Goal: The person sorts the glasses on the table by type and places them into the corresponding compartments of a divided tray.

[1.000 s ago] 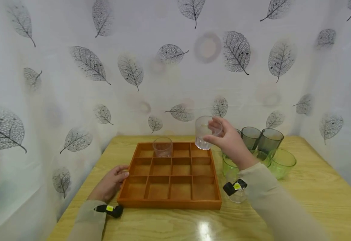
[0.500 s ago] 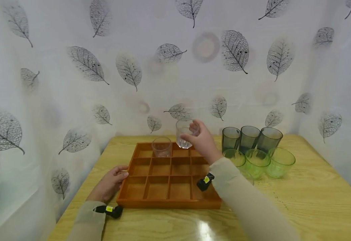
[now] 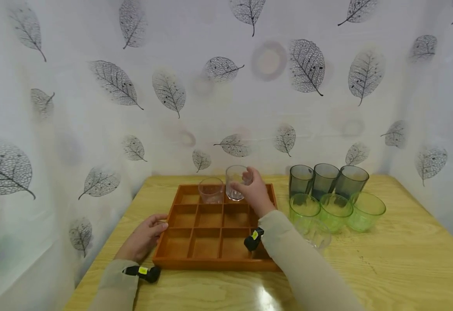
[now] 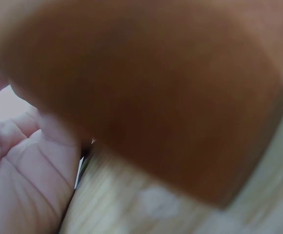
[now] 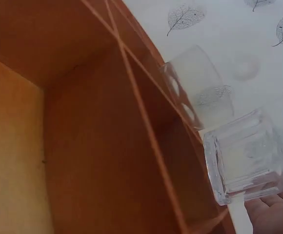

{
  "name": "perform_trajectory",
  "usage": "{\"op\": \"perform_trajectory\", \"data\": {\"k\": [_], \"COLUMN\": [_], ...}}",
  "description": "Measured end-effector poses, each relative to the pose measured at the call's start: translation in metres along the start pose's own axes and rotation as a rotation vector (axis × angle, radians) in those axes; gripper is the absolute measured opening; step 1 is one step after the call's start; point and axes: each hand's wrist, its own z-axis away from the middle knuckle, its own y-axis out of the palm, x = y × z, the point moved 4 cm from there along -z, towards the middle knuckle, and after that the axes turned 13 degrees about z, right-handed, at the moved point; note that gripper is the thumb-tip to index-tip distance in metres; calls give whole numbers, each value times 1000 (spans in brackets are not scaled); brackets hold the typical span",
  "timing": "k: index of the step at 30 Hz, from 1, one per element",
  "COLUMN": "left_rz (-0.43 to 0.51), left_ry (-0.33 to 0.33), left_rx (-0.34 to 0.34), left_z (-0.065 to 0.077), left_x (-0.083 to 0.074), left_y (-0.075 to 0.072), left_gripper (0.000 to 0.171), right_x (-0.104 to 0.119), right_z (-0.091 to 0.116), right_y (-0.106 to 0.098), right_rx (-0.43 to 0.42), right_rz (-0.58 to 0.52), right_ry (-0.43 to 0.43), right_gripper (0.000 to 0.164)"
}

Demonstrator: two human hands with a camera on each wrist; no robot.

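Observation:
My right hand [image 3: 255, 194] holds a clear drinking glass [image 3: 234, 181], upright, over the back row of a brown wooden compartment tray [image 3: 218, 264]. The glass's thick faceted base [image 5: 217, 168] shows in the right wrist view, low above the divider edges. A second clear glass [image 3: 212, 192] stands in a back-row compartment, just left of the held one. My left hand [image 3: 145, 236] rests against the tray's left side, its thumb and fingers touching the rim. The left wrist view shows its palm [image 4: 31, 185] beside the tray's blurred wall [image 4: 156, 97].
Right of the tray stand three dark grey glasses [image 3: 326, 179], with three green glasses [image 3: 334, 214] in front. Another clear glass [image 3: 317, 236] is partly hidden behind my right sleeve [image 3: 300, 263]. A leaf-patterned curtain [image 3: 195, 108] hangs behind the wooden table [image 3: 397, 263].
My right hand has carried the clear glass leftward, then down toward the tray's back row beside the other clear glass. My left hand and the tray have stayed put.

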Motion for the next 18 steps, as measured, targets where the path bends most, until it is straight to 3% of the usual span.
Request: {"op": "perform_trajectory", "data": {"k": [8,18], "left_rz": [10,-10], "left_ry": [-16,-34], "left_rx": [-8,-38], "left_z": [0,-4], "left_x": [2,4], "left_y": [1,0], "left_gripper": [44,48], "right_x": [-15,-24], "right_z": [1,-4], "right_y": [9,11], "right_rx": [23,59], "right_rz": [16,177], "right_ry": [16,3], "right_gripper": [97,95]}}
